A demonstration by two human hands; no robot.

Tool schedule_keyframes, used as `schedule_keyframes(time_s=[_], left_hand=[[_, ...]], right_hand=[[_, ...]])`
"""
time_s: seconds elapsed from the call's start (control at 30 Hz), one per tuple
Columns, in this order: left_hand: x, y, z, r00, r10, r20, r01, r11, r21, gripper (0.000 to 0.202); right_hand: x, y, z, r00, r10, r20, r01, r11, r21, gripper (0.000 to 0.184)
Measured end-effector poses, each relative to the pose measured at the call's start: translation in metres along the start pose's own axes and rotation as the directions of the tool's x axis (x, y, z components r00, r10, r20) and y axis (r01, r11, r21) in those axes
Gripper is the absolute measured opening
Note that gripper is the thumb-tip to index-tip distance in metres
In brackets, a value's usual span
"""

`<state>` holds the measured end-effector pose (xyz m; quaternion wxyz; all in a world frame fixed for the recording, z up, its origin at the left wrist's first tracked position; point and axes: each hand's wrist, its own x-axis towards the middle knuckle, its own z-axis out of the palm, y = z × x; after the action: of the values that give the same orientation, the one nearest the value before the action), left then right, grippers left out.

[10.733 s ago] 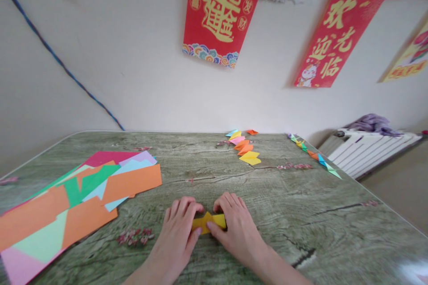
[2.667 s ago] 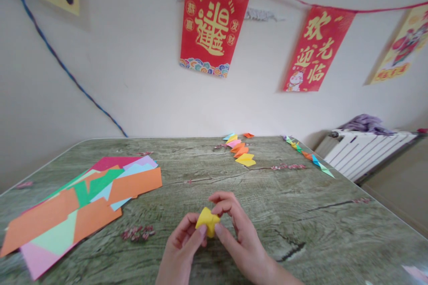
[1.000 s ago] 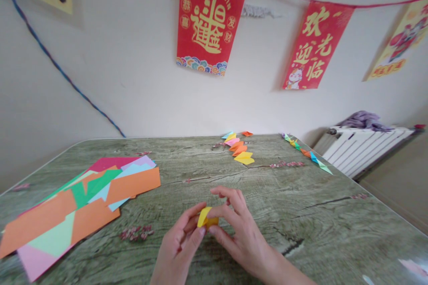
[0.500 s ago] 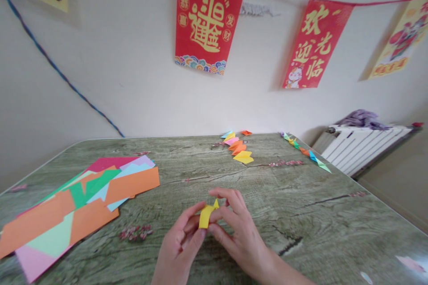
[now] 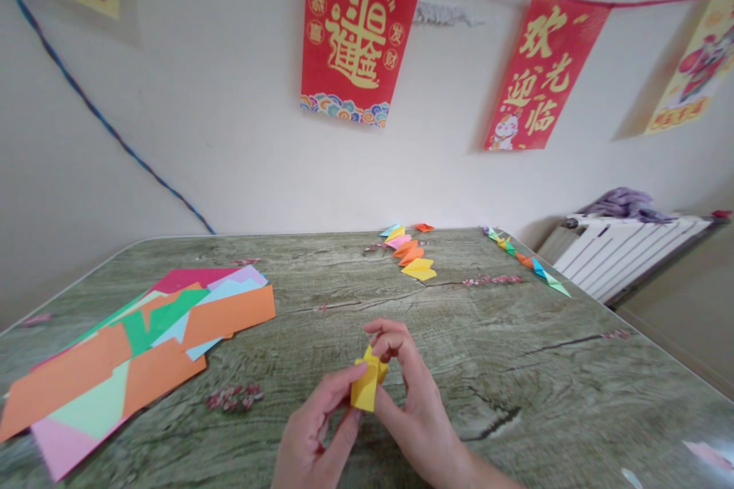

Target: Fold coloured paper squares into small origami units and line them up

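Note:
A small folded piece of yellow paper [image 5: 363, 390] is held up over the near middle of the table, between both hands. My left hand [image 5: 321, 428] pinches its left side and lower edge between thumb and fingers. On the other side, my right hand [image 5: 416, 405] has its thumb against the paper's right edge, with curled fingers at a raised flap on top. Part of the paper's far side is hidden behind the fingers.
Overlapping coloured paper sheets [image 5: 154, 351] cover the table's left. Folded paper pieces [image 5: 408, 252] run in a row at the back middle, another row of folded pieces [image 5: 524, 260] along the right edge. A white radiator [image 5: 631, 252] stands beyond. Paper scraps [image 5: 708, 453] lie front right.
Both hands have shifted slightly right and the yellow paper has turned, showing a broader front face and a wider flap behind. My left index finger now lies over its upper left side.

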<state>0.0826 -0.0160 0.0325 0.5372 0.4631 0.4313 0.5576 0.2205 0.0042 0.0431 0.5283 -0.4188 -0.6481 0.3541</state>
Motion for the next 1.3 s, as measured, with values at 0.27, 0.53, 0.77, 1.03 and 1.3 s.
schedule_keyframes(time_s=[0.27,0.53,0.77,1.03,1.3], left_hand=[[0.002,0.01,0.003,0.993,-0.114,-0.009,0.11,0.971,-0.212,0.04],[0.008,0.014,-0.002,0.979,-0.206,0.0,0.201,0.953,-0.226,0.043],[0.009,0.01,-0.007,0.978,-0.207,-0.024,0.196,0.953,-0.233,0.04],[0.014,0.003,-0.013,0.98,-0.183,0.078,0.198,0.924,-0.326,0.031],[0.013,0.002,-0.014,0.978,-0.172,0.119,0.203,0.917,-0.342,0.025]], right_hand=[[0.003,-0.004,-0.008,0.979,-0.134,0.153,0.151,0.983,-0.104,0.028],[0.006,0.002,-0.016,0.969,-0.197,0.147,0.228,0.943,-0.241,0.037],[0.006,0.002,-0.016,0.982,-0.178,0.062,0.188,0.927,-0.323,0.022],[0.009,-0.008,-0.029,0.804,-0.422,0.418,0.594,0.536,-0.6,0.039],[0.011,-0.006,-0.02,0.786,-0.389,0.481,0.611,0.363,-0.704,0.028]])
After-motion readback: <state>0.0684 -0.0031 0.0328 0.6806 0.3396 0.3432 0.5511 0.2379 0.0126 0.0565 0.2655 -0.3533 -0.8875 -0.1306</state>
